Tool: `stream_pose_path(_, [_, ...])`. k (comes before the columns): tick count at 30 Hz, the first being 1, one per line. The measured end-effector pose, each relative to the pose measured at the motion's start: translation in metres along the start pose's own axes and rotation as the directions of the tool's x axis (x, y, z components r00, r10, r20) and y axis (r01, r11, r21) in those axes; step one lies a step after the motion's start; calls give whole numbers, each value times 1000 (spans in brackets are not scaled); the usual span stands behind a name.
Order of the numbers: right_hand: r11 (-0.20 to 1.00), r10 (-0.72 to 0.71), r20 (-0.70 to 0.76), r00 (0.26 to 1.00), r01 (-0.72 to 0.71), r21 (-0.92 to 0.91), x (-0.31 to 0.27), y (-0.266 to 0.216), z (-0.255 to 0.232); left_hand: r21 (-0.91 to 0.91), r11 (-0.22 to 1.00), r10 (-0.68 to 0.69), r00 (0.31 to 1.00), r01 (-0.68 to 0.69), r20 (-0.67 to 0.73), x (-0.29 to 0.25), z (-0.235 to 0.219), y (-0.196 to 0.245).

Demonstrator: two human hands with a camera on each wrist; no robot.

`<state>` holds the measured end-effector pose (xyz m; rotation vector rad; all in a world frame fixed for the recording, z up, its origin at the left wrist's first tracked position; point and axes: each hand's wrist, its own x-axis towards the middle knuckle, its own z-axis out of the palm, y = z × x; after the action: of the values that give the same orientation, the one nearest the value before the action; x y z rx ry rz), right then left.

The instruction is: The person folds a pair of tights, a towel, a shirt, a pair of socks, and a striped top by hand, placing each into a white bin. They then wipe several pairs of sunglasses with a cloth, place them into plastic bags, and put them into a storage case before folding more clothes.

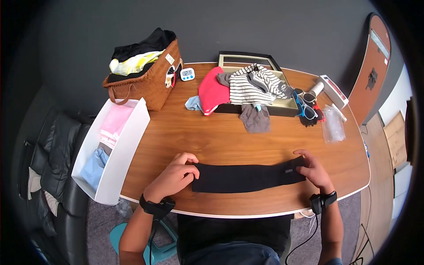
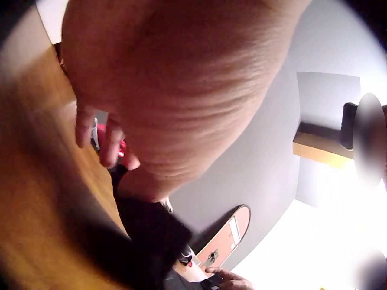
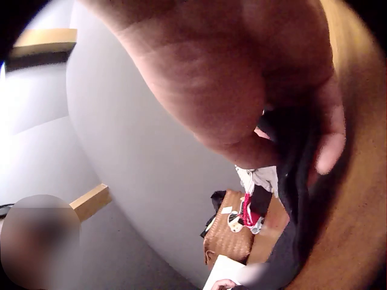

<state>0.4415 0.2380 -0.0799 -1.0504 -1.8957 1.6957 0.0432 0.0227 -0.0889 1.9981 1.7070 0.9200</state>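
A long, flat strip of black cloth (image 1: 238, 178) with small pale lettering near its right end stretches across the front of the wooden table (image 1: 176, 132). At its left end my left hand (image 1: 174, 174) grips the edge between thumb and bent fingers. My right hand (image 1: 316, 171) pinches the other end, its thumb on top of the cloth near the lettering. The right wrist view has the black cloth (image 3: 294, 181) running between thumb and fingers. In the left wrist view the palm hides most of the left grip, and the cloth (image 2: 148, 226) extends from below the thumb.
A white box (image 1: 128, 152) of folded pink and blue clothes stands at left, with a full brown basket (image 1: 145, 88) behind. Striped, red and grey garments lie over an open black-edged box (image 1: 282, 104). Sunglasses (image 1: 307, 110), a clear bag (image 1: 333, 126) and a timer (image 1: 187, 74) are nearby.
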Motion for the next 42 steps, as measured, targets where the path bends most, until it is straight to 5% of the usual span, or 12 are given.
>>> stream_pose_path(9, [966,-47,-85,995,24,-256,-3,0,-11,121,977,-177,984,178,-17,2,22,5])
stream_pose_path(11, [963,-64,-184,981,13,-268,-4,-9,-13,91,985,-149,989,148,1,3,33,14])
stream_pose_path(16, [975,-123,-163,979,89,-202,-6,-54,7,6,999,-53,996,53,65,10,55,32])
stream_pose_path(20, [881,-135,113,984,171,-440,-3,-88,79,-34,999,-16,998,18,55,16,65,24])
stream_pose_path(22, [876,-110,326,939,246,-415,3,-85,113,-157,987,-36,999,40,31,14,65,17])
stream_pose_path(24, [965,-55,469,882,168,-202,7,-72,131,-211,975,-69,997,72,20,12,62,15])
stream_pose_path(26, [966,-177,337,925,229,-122,15,-47,119,-274,955,-111,994,108,6,8,60,15])
stream_pose_path(29, [893,-137,39,990,140,-428,13,-35,82,-336,929,-165,986,158,6,9,54,22])
stream_pose_path(31, [822,-92,-87,992,26,-569,2,-34,69,-308,918,-216,967,249,138,13,49,32])
stream_pose_path(34, [687,84,-111,990,-138,-713,-10,-31,68,-50,998,-33,999,34,22,12,61,34])
stream_pose_path(40, [671,-32,33,999,46,-740,-7,-21,77,47,994,-101,992,97,71,14,63,39])
stream_pose_path(42, [813,66,-9,998,-59,-580,-5,-20,77,13,988,-153,984,152,94,14,61,40])
